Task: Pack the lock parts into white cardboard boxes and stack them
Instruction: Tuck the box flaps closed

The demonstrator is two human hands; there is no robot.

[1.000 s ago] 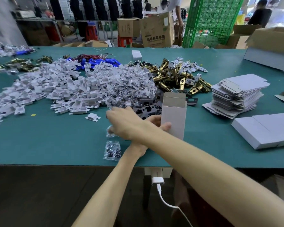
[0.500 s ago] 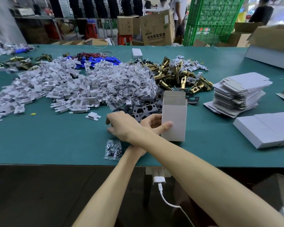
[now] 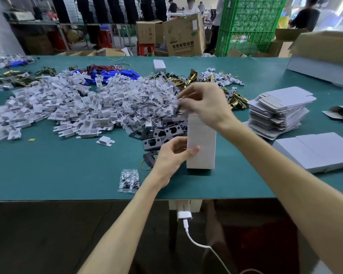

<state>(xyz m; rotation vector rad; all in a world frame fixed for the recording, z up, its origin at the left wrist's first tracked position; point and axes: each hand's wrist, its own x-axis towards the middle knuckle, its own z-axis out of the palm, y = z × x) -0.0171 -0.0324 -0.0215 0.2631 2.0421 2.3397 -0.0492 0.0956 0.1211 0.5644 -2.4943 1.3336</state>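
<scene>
Honestly the bit you'd most want to see was covered: your right hand [image 3: 204, 104] sat right over the open top of the white box [image 3: 201, 147], so I couldn't tell what was inside it. The fingertips were pinched on a clear packet [image 3: 177, 105], too smeared to make out more. Your left hand [image 3: 173, 153] gripped the box low on its left side, thumb across the front, and the other fingers were hidden behind it. The box stood upright on the green table [image 3: 67, 175], near the front edge. A second earlier that right arm had been crossed over the left with the hand down low to the left of the box. By this point it had lifted above the box, which hadn't budged. The loose packet [image 3: 128, 180] near the edge stayed put too. Behind the box were black plates [image 3: 162, 133], a heap of white plastic pieces [image 3: 53, 107], more bagged packets [image 3: 147, 101] and brass latches [image 3: 236, 99], with a stack of flat boxes [image 3: 279, 113] to the right. Further back were brown cartons [image 3: 183, 34], a green crate [image 3: 248, 22] and a few people.
</scene>
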